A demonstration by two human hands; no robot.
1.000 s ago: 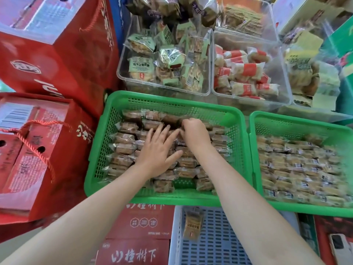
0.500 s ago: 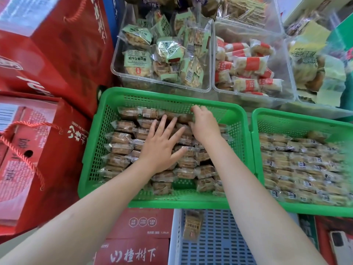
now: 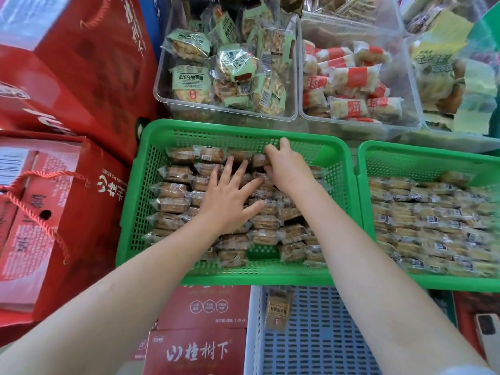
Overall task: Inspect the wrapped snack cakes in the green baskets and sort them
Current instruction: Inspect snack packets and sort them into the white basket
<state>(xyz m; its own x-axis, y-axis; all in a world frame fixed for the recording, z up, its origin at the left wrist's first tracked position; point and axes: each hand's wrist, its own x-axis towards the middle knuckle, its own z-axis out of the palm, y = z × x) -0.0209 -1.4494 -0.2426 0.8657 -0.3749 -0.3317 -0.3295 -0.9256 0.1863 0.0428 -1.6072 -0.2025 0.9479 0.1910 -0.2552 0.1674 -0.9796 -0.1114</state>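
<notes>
Two green baskets sit side by side. The left green basket holds several rows of brown snack cakes in clear wrappers. My left hand lies flat on the middle rows, fingers spread and straight. My right hand reaches to the far row, its fingers curled round a wrapped cake there. The right green basket is packed with paler wrapped cakes. One wrapped cake lies alone in a blue-grey slotted tray below.
Clear bins behind hold green-labelled snacks and red-labelled snacks. Red gift boxes with rope handles crowd the left. Red cartons lie under the basket front. A phone lies at the lower right.
My right hand has moved from the basket's middle up to the far row and closed on a cake there. My left hand has stayed flat on the cakes.
</notes>
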